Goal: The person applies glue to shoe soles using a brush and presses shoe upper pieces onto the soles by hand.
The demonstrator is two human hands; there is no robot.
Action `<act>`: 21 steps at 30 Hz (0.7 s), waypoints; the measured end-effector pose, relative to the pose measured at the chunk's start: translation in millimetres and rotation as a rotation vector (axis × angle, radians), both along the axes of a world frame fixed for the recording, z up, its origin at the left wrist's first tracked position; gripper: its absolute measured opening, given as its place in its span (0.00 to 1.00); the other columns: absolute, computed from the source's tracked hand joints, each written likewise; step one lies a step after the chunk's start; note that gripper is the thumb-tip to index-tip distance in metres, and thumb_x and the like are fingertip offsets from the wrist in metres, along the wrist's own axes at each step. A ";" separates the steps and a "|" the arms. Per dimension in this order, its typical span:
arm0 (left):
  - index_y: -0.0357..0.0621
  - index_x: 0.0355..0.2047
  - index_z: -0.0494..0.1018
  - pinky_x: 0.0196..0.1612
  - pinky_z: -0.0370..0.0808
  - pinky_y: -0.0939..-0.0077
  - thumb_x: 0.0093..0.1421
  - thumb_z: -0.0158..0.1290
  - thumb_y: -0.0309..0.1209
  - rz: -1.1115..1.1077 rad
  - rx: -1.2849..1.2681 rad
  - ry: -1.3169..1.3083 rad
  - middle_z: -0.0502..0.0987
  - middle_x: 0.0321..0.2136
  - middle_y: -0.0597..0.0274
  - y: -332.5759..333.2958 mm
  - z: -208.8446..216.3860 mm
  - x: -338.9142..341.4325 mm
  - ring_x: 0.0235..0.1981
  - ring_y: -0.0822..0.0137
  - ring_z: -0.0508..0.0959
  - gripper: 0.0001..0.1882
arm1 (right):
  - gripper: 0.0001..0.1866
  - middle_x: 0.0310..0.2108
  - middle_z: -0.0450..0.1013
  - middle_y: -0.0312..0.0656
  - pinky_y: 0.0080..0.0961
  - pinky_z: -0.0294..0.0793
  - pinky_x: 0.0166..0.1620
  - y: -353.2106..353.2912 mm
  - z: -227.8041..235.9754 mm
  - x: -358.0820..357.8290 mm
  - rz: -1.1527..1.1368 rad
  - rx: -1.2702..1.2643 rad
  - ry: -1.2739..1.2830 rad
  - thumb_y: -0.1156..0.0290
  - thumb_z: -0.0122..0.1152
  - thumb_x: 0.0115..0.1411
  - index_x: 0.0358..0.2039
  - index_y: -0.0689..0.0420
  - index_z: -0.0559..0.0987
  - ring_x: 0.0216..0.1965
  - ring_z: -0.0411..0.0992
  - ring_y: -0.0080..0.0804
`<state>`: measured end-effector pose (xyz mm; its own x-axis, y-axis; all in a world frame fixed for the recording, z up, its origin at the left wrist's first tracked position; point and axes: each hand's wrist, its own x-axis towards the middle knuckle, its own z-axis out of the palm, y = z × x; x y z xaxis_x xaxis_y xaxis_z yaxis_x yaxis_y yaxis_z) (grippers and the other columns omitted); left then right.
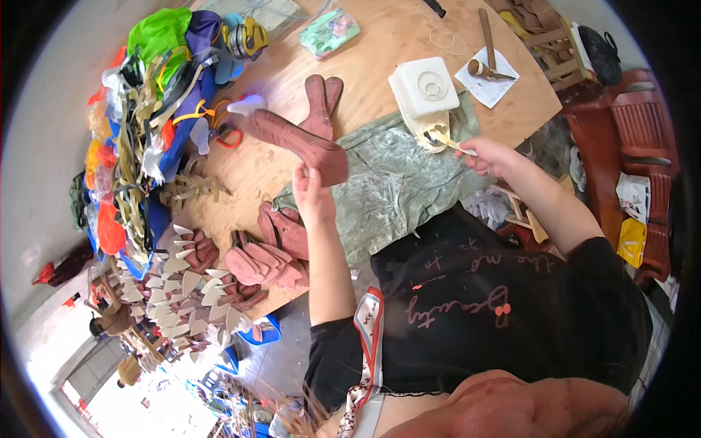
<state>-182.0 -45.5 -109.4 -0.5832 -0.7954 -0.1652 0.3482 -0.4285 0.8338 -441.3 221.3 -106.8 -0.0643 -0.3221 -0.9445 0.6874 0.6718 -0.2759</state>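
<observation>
Raised over the table in my left hand (314,191) is a reddish-brown shoe sole (310,148), pinched by its wide end between thumb and fingers. My right hand (488,157) grips the handle of a glue brush (454,143). The brush's bristle end dips into the cream-crusted opening of a white plastic jug (413,102) that lies on a stained green cloth (387,179). Just beyond the held sole, a pair of similar soles (321,106) rests on the wooden table. More soles (266,259) are piled to the near left of my left forearm.
A hammer (488,44) lies on white paper at the far right. Scissors with red handles (228,137), a tape roll (248,38) and a heap of straps and bags (146,124) occupy the left. A green tissue pack (328,33) sits at the back. Reddish-brown wooden seating (621,146) stands right.
</observation>
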 end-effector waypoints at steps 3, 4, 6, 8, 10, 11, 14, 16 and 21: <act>0.40 0.44 0.65 0.61 0.59 0.62 0.56 0.53 0.18 -0.069 0.074 0.179 0.74 0.46 0.56 23.7 19.7 8.9 0.50 0.62 0.73 0.16 | 0.11 0.14 0.64 0.32 0.23 0.50 0.19 -4.2 -8.3 -2.1 -0.050 0.011 -0.053 0.63 0.45 0.61 0.35 0.54 0.72 0.10 0.47 0.19; 0.41 0.43 0.65 0.62 0.58 0.62 0.55 0.53 0.17 -0.076 -0.030 0.092 0.76 0.43 0.56 32.0 32.6 8.1 0.49 0.62 0.73 0.16 | 0.11 0.15 0.64 0.32 0.23 0.50 0.19 -5.3 -11.8 -3.1 -0.075 0.020 -0.057 0.63 0.44 0.61 0.35 0.55 0.72 0.09 0.47 0.20; 0.44 0.36 0.66 0.63 0.56 0.58 0.51 0.56 0.14 -0.072 -0.410 -0.025 0.79 0.35 0.55 36.1 32.4 13.0 0.47 0.62 0.75 0.16 | 0.10 0.15 0.64 0.32 0.22 0.49 0.18 -11.4 -16.3 -1.9 -0.055 0.028 -0.024 0.64 0.44 0.61 0.35 0.55 0.72 0.09 0.47 0.19; 0.44 0.30 0.66 0.63 0.55 0.53 0.49 0.59 0.15 -0.063 -0.761 -0.158 0.80 0.35 0.57 34.0 37.9 12.9 0.48 0.60 0.75 0.14 | 0.10 0.15 0.64 0.33 0.21 0.47 0.17 -14.7 -17.7 -0.7 -0.039 0.037 0.008 0.64 0.44 0.61 0.35 0.55 0.71 0.09 0.47 0.18; 0.44 0.27 0.67 0.63 0.55 0.54 0.49 0.59 0.16 -0.066 -0.957 -0.309 0.80 0.35 0.58 35.1 51.2 13.2 0.48 0.60 0.75 0.12 | 0.09 0.15 0.64 0.33 0.20 0.45 0.16 -16.0 -13.3 -2.7 -0.047 0.043 -0.010 0.65 0.44 0.61 0.34 0.55 0.71 0.08 0.46 0.18; 0.44 0.27 0.67 0.63 0.55 0.54 0.49 0.59 0.16 -0.062 -0.956 -0.313 0.80 0.35 0.58 36.8 59.6 10.1 0.48 0.60 0.75 0.12 | 0.09 0.15 0.64 0.33 0.20 0.45 0.16 -16.6 -7.4 -2.9 -0.042 0.043 -0.012 0.65 0.44 0.61 0.34 0.55 0.71 0.08 0.46 0.18; 0.44 0.23 0.67 0.61 0.59 0.55 0.47 0.59 0.18 -0.004 -1.088 -0.333 0.80 0.33 0.60 42.6 84.2 4.0 0.46 0.58 0.75 0.11 | 0.10 0.15 0.64 0.34 0.20 0.44 0.15 -18.2 3.8 -0.9 0.006 0.045 -0.040 0.65 0.43 0.62 0.34 0.55 0.71 0.08 0.47 0.17; 0.44 0.24 0.67 0.61 0.59 0.55 0.47 0.59 0.19 0.005 -1.133 -0.353 0.80 0.33 0.60 44.5 92.5 3.9 0.45 0.58 0.75 0.12 | 0.10 0.13 0.62 0.32 0.21 0.44 0.15 -17.5 0.2 -1.5 0.001 0.039 0.002 0.62 0.44 0.63 0.32 0.53 0.71 0.08 0.46 0.18; 0.46 0.21 0.68 0.58 0.64 0.53 0.41 0.64 0.20 0.041 -1.141 -0.332 0.80 0.30 0.64 49.7 84.1 -0.5 0.41 0.59 0.78 0.14 | 0.11 0.14 0.64 0.33 0.22 0.48 0.16 -10.0 -8.6 1.7 0.030 0.097 0.067 0.62 0.43 0.63 0.33 0.54 0.71 0.08 0.48 0.18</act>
